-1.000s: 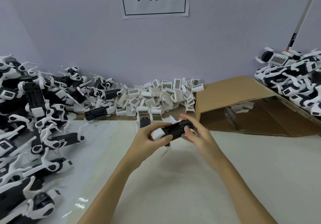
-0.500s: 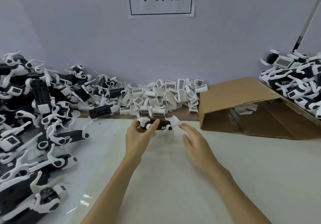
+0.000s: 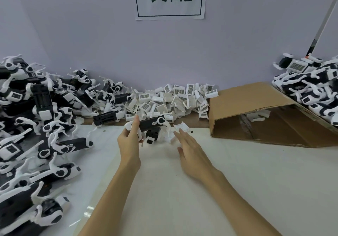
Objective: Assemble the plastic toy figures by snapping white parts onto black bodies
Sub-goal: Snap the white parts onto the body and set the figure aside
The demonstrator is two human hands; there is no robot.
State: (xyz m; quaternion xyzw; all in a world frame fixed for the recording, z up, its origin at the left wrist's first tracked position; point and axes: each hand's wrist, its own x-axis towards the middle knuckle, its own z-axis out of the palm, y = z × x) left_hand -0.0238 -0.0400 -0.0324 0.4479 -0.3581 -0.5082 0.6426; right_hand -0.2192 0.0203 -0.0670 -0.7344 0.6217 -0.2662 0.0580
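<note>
A black toy body (image 3: 149, 123) is held above the white table (image 3: 237, 180) by the left hand (image 3: 129, 140); the right hand (image 3: 190, 149) reaches, fingers extended and empty, toward a white clip part (image 3: 181, 127), which is best pinched squarely before being snapped on

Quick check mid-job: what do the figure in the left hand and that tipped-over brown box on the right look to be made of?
The black-and-white toy figure held in the left hand looks like moulded hard plastic, smooth with a slight sheen on its white rounded joints. The brown box lying on its side looks like matte corrugated cardboard, judging by its folded flap and creases.
</note>
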